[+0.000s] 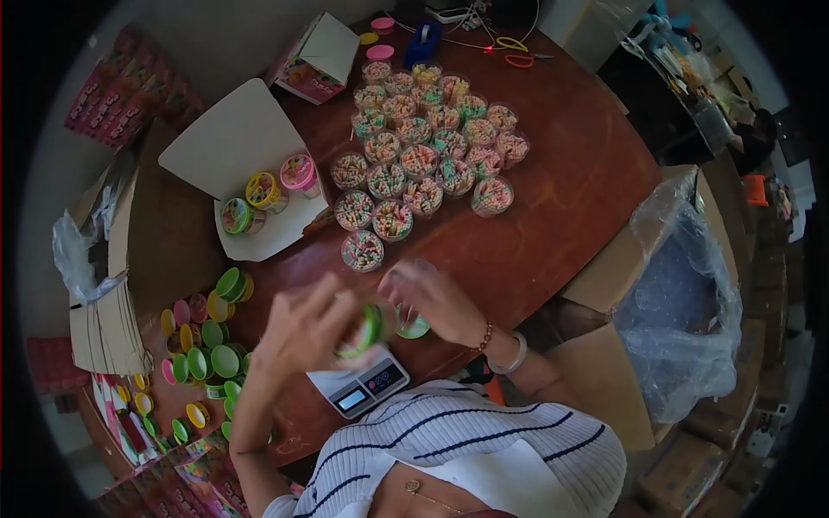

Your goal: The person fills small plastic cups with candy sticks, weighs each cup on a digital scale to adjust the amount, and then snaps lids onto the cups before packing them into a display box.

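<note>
Blurred by motion, my left hand (313, 326) is closed around a cup with a green lid (372, 325), just above a white kitchen scale (372, 386). My right hand (429, 298) is beside it, fingers bent and partly smeared; I cannot tell whether they grip anything. Close under that hand a clear plastic piece with a green part (414, 323) shows at the table edge. Beyond both hands stand many clear cups (393, 220) filled with small pastel sticks. The nearest filled cup (363, 250) is just past my left hand.
An open white box (237, 138) holds green-, yellow- and pink-lidded cups. Loose coloured lids (199, 363) spread over the table's left side. At the back are a blue tape dispenser (423, 43) and scissors (521, 60). A plastic-lined carton (669, 302) stands to the right.
</note>
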The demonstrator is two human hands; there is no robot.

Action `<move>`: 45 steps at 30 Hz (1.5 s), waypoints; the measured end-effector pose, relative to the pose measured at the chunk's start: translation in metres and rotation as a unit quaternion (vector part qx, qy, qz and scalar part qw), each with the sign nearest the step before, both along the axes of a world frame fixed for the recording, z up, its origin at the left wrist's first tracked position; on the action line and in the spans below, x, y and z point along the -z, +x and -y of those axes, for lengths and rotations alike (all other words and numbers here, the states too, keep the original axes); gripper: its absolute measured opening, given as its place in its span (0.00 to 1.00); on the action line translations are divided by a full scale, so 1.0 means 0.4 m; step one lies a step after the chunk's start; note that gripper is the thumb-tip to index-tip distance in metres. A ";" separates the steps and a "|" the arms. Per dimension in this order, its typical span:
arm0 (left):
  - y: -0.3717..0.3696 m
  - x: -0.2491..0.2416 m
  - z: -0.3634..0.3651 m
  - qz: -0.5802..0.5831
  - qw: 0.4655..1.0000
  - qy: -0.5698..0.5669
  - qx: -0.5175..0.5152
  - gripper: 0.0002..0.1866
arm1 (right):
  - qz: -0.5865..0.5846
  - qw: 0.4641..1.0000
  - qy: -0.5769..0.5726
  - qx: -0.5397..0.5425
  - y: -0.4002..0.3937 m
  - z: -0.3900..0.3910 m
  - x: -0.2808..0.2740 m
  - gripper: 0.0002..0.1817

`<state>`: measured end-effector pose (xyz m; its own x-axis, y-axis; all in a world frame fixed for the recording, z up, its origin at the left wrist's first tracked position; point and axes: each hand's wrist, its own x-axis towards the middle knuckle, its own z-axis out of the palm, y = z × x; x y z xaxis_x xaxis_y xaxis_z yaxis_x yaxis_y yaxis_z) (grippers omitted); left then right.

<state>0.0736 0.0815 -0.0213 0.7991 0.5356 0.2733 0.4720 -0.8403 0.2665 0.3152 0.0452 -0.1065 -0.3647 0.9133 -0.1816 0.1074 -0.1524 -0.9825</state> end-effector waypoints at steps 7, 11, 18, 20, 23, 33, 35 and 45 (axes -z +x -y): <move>-0.252 0.166 -0.210 -0.045 0.920 0.050 -0.387 0.29 | 0.293 0.851 0.239 0.364 0.298 -0.144 0.224 0.39; -0.278 0.225 -0.251 -0.085 0.902 0.009 -0.423 0.32 | 0.275 0.852 0.232 0.380 0.244 -0.082 0.118 0.32; -0.310 0.268 -0.270 -0.120 0.875 0.090 -0.461 0.36 | 0.159 0.949 0.261 0.072 -0.112 0.050 -0.054 0.36; -0.319 0.236 -0.227 -0.077 0.881 0.092 -0.457 0.36 | 0.119 0.958 0.261 -0.002 -0.225 0.059 -0.003 0.36; -0.316 0.169 -0.133 -0.016 0.882 0.068 -0.466 0.34 | 0.119 0.956 0.264 -0.040 -0.317 0.071 0.120 0.37; -0.391 0.057 0.275 0.207 0.836 -0.123 -0.493 0.16 | 0.169 0.931 0.243 0.213 0.047 0.162 0.062 0.16; -0.363 0.051 0.311 0.220 0.858 -0.138 -0.442 0.16 | 0.225 0.937 0.192 0.188 0.093 0.176 0.078 0.14; -0.277 0.032 0.311 0.201 0.888 -0.107 -0.399 0.14 | 0.228 0.941 0.182 0.169 -0.004 0.219 0.165 0.20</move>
